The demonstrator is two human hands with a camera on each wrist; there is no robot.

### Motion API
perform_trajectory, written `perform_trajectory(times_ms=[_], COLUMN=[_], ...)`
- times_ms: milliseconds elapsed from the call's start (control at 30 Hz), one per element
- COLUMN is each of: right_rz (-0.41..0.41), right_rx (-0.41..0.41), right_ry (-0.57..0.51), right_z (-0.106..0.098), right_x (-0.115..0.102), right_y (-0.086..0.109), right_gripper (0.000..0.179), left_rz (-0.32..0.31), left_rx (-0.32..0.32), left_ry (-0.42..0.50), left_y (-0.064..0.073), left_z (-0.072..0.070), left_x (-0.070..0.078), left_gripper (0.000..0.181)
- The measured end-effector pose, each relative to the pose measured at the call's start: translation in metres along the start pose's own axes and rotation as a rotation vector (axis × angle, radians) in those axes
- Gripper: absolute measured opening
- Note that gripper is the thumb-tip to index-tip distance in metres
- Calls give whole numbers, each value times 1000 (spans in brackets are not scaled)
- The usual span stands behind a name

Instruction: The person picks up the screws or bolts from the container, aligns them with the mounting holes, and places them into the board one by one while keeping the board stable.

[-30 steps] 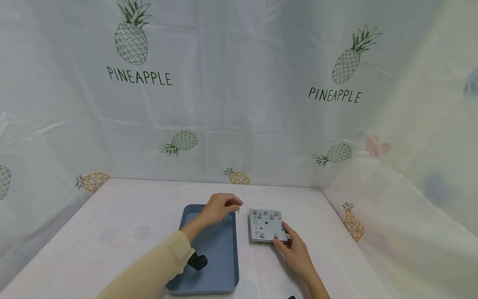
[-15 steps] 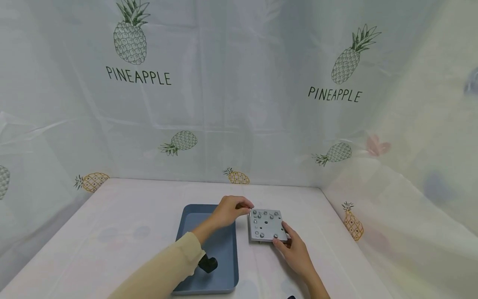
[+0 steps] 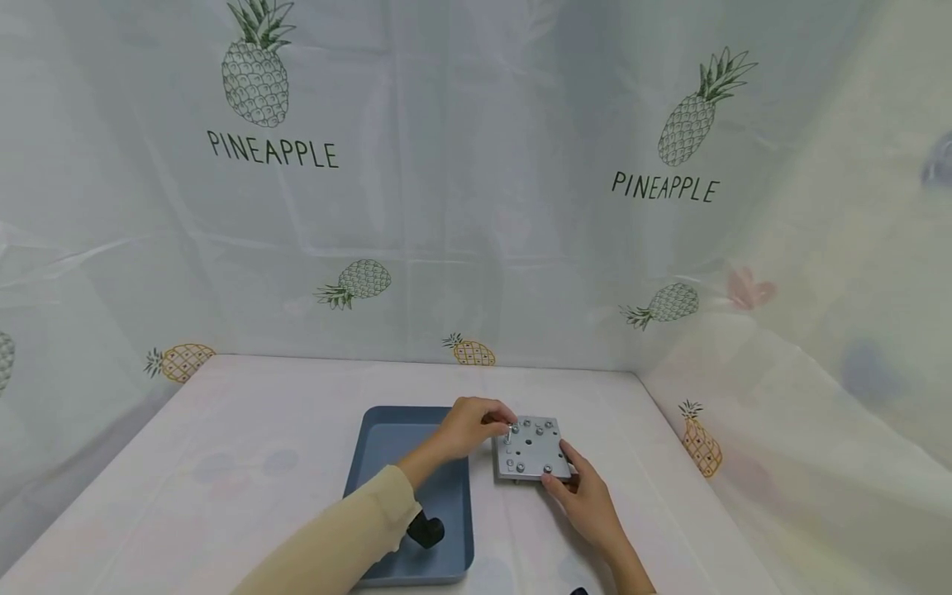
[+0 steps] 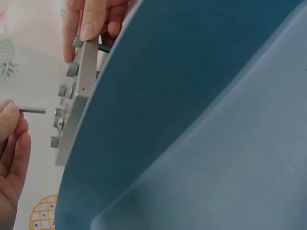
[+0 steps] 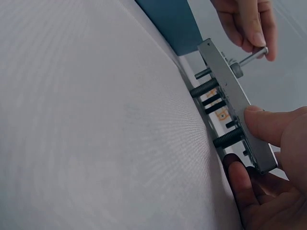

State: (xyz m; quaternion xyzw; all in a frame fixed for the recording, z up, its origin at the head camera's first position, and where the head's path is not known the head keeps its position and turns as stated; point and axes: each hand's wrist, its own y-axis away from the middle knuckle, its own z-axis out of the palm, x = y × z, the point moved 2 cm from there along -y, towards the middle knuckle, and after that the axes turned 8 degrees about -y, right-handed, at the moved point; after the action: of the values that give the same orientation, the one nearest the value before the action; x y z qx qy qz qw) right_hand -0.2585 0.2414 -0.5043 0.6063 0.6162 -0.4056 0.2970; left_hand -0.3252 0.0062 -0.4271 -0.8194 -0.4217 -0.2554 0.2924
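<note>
My left hand pinches a thin metal screw between thumb and fingertips, just above the left side of a square metal plate. In the left wrist view the screw's free end points at the plate's face, a short gap away. Several bolts stand in the plate; their heads show on the upper face and threaded shanks stick out underneath. My right hand grips the plate by its near right corner, thumb on the upper face and fingers below.
A blue rectangular tray lies left of the plate, partly under my left forearm. A black object shows at the left sleeve, over the tray. A white cloth covers the table, and a pineapple-print curtain hangs behind.
My left hand has moved right with the screw, from above the tray's edge to over the plate's left side. The right hand and the plate have stayed in place.
</note>
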Motion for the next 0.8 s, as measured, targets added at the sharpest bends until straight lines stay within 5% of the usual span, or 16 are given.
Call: perform_trajectory(times_ms=[800], right_rz=[3], right_rx=[-1], right_ry=[-1], right_z=[0], right_x=[0], right_y=[-1], right_gripper=[81], left_rz=[26], left_rx=[-48], left_ry=[-13], left_y=[-3], left_z=[23], left_x=[-5], left_gripper=[17])
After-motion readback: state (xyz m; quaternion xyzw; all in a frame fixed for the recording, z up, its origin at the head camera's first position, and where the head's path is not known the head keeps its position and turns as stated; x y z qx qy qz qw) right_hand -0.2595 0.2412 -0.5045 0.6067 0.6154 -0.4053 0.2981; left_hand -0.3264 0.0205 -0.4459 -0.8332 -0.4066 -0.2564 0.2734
